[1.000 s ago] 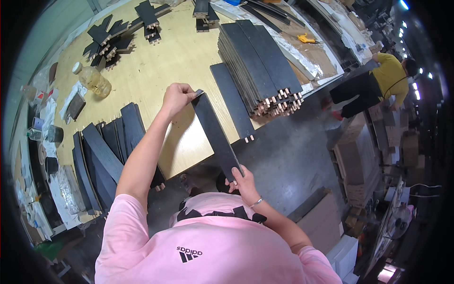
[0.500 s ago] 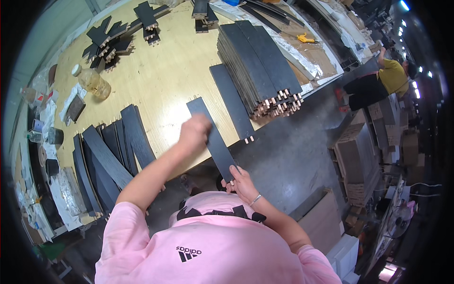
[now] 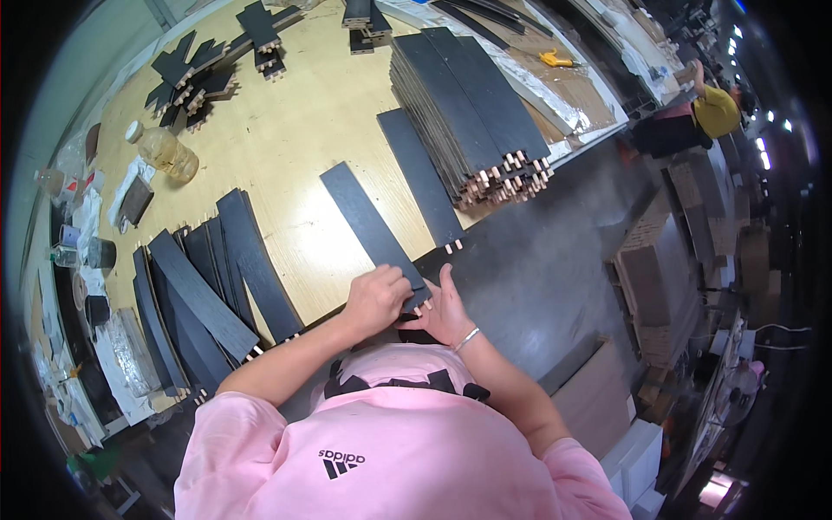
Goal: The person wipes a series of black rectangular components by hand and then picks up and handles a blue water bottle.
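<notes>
Long black board (image 3: 362, 217), pale pegs (image 3: 428, 304) at its near end, aslant across the table (image 3: 295, 234) edge.

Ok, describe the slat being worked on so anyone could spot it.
On the pale wooden table, find the tall black stack at the right, then the single slat just left of it. The next slat left again is yours: black, overhanging the near edge. Only its near end has the left hand and right hand at it.
</notes>
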Demonstrator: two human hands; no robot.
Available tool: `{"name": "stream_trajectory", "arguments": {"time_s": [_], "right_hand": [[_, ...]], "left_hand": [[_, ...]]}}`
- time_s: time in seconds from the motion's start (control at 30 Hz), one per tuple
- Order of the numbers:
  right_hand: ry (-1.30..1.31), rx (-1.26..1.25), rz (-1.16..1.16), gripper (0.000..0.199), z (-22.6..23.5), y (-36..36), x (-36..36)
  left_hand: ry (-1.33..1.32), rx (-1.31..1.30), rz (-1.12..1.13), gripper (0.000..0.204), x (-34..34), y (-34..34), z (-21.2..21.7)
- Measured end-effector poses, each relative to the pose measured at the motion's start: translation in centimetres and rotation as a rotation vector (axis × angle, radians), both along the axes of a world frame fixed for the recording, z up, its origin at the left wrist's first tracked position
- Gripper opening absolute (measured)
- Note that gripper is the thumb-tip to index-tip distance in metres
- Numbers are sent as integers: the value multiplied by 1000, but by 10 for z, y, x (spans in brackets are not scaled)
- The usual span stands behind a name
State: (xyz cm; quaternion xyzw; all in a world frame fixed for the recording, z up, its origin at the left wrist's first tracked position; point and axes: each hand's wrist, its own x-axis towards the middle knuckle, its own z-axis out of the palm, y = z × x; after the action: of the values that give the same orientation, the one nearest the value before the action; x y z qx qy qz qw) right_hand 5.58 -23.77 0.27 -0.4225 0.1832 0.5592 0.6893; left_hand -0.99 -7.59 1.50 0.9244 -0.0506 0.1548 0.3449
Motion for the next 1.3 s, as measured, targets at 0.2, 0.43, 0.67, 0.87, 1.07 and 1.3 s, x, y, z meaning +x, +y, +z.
{"name": "stream_trajectory", "arguments": {"time_s": [0.2, 0.43, 0.67, 0.87, 1.07, 1.3], "right_hand": [[-59, 76, 21, 97, -9, -17, 10], [-182, 110, 164, 87, -23, -25, 33], [-295, 53, 220, 54, -23, -7, 31], [-446, -107, 274, 21, -7, 25, 27], [-1112, -595, 475, 26, 23, 40, 38], [-1510, -720, 796, 33, 27, 92, 63]], "left_hand": [[-74, 147, 353, 8, 43, 39, 0], [-43, 93, -139, 10, -26, -39, -5], [-28, 131, 131, 8, -1, 5, 3], [-3, 144, -9, 9, -28, 10, 1], [-17, 108, 25, 8, -32, 22, 0], [8, 131, -163, 11, -45, -4, 6]]}}
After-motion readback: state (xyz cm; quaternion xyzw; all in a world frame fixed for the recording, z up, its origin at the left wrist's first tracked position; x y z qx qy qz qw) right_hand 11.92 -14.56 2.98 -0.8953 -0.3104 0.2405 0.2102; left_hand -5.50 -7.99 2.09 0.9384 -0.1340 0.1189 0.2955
